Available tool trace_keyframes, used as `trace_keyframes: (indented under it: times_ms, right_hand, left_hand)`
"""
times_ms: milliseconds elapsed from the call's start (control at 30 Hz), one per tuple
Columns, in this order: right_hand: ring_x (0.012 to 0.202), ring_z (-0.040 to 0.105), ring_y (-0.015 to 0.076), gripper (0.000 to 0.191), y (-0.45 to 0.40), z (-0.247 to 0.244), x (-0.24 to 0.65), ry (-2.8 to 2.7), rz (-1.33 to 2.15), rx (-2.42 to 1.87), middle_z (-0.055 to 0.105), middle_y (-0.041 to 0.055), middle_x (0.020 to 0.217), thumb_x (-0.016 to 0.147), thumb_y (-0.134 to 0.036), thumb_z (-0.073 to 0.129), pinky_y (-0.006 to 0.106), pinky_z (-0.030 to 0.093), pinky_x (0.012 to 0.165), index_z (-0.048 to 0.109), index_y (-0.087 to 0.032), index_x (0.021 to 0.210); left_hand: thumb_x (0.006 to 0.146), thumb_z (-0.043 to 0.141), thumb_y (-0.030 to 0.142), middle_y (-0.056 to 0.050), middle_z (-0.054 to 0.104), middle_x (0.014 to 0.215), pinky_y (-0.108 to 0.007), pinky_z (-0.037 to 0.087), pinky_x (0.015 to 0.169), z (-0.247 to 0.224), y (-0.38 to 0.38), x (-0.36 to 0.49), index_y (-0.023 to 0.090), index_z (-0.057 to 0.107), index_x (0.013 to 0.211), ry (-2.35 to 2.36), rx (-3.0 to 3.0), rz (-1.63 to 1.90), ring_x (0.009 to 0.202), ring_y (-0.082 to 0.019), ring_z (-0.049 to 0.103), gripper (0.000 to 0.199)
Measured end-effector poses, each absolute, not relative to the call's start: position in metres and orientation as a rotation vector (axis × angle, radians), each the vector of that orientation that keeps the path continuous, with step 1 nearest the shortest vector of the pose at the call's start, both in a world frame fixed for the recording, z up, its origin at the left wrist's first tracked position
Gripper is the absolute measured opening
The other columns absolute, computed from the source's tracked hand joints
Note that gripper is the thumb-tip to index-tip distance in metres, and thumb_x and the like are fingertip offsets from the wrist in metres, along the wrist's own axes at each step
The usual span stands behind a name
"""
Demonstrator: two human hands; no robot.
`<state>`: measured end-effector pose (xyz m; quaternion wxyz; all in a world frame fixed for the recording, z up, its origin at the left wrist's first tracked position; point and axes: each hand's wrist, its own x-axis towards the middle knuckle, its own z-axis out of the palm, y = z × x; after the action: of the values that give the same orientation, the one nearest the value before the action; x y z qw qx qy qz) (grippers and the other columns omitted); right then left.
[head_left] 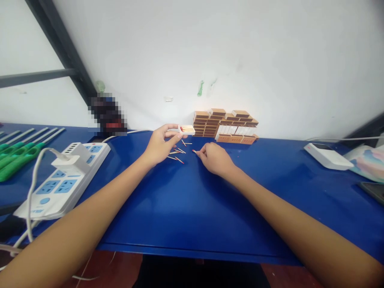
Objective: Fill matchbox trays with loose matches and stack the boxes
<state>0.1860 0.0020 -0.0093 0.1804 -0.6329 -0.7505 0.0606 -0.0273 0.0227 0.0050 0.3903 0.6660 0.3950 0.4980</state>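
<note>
My left hand [163, 143] grips a small white matchbox tray [191, 132] between thumb and fingers, raised above the table. Several red-tipped matches lie inside the tray. To its right, my right hand [215, 158] is closed in a pinch on a match [195, 151], whose red head points left. Loose matches [177, 152] are scattered on the blue table [192, 216] below and beside my left hand. Behind my hands, against the wall, stand stacked matchboxes [207, 124] with brown sides, and several white ones among them.
On the left lies a white power strip [75, 180] with a plugged-in charger [70, 162] and cable. Green-handled tools [21, 156] lie beyond it. At right are a white device [328, 156], a pastel-patterned item [367, 162] and a dark phone-like object [373, 191].
</note>
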Motion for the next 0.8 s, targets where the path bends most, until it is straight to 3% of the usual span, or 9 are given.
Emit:
trace_keyframes:
  times_ms: [267,400,500,800]
  right_hand:
    - [0.083,0.067,0.024,0.027,0.0,-0.0134,0.1853,-2.07,0.104,-1.724,0.07,0.0124,0.101,0.096,-0.046,0.067,0.035,0.048,0.07,0.065,-0.019,0.096]
    - [0.087,0.069,0.0247,0.023,0.002,-0.0137,0.1856,-2.176,0.095,-1.722,0.071,0.0131,0.098,0.102,-0.037,0.061,0.035,0.049,0.074,0.067,-0.019,0.088]
    - [0.093,0.07,0.0265,0.022,0.0027,-0.0128,0.1857,-2.251,0.098,-1.755,0.071,0.016,0.103,0.104,-0.031,0.058,0.036,0.049,0.078,0.068,-0.016,0.093]
    - [0.097,0.07,0.0261,0.022,-0.0019,-0.007,0.1924,-2.371,0.136,-1.708,0.072,0.0163,0.106,0.107,-0.03,0.054,0.034,0.05,0.083,0.067,-0.014,0.099]
  left_hand:
    - [0.092,0.074,0.037,-0.013,0.081,0.108,-0.031,0.058,0.072,0.0063,0.0225,-0.0271,0.015,0.064,0.124,1.014,1.678,1.275,0.1,-0.024,0.076,0.04]
    - [0.092,0.073,0.036,-0.013,0.082,0.107,-0.032,0.059,0.072,0.0067,0.0216,-0.0269,0.015,0.064,0.123,1.033,1.682,1.269,0.097,-0.024,0.076,0.038]
    - [0.091,0.074,0.035,-0.012,0.082,0.107,-0.032,0.058,0.071,0.0051,0.0211,-0.0267,0.015,0.064,0.124,1.04,1.703,1.252,0.094,-0.024,0.076,0.04]
    - [0.092,0.073,0.036,-0.013,0.081,0.109,-0.032,0.058,0.073,-0.001,0.0168,-0.0237,0.014,0.064,0.125,1.04,1.721,1.178,0.081,-0.019,0.075,0.041]
